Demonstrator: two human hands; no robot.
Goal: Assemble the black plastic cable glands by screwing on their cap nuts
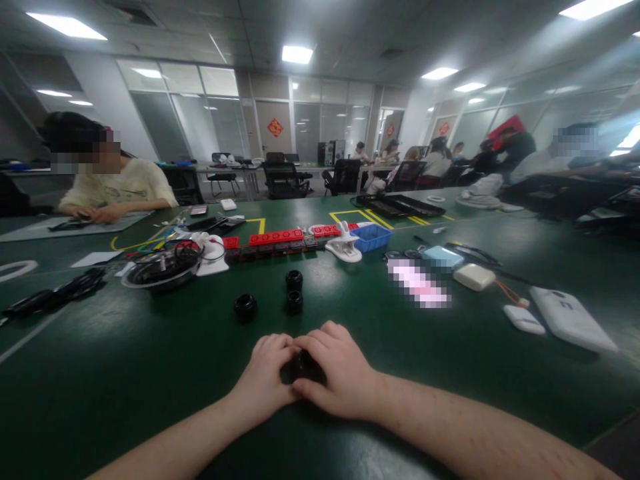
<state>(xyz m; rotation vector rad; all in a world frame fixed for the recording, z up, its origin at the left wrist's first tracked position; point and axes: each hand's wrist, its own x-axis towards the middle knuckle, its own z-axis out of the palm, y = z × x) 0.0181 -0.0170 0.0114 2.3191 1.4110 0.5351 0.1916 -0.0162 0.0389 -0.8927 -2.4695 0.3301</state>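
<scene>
My left hand (267, 373) and my right hand (343, 373) meet low over the table, curled round a dark, glossy black part (306, 365). The fingers of both hands bend about it, and most of its shape is hidden between them. Just beyond my fingertips stand short, round black parts with open centres: one (245, 306) to the left, one (295, 302) straight ahead, and another (294, 279) right behind that.
The green table (200, 373) carries a metal bowl of cables (163, 270), a row of red blocks (276, 237), a white clamp stand (345, 245) and a blue basket (371, 237). To the right lie a white power bank (573, 317) and a beige case (474, 277). A person (117, 183) sits at far left.
</scene>
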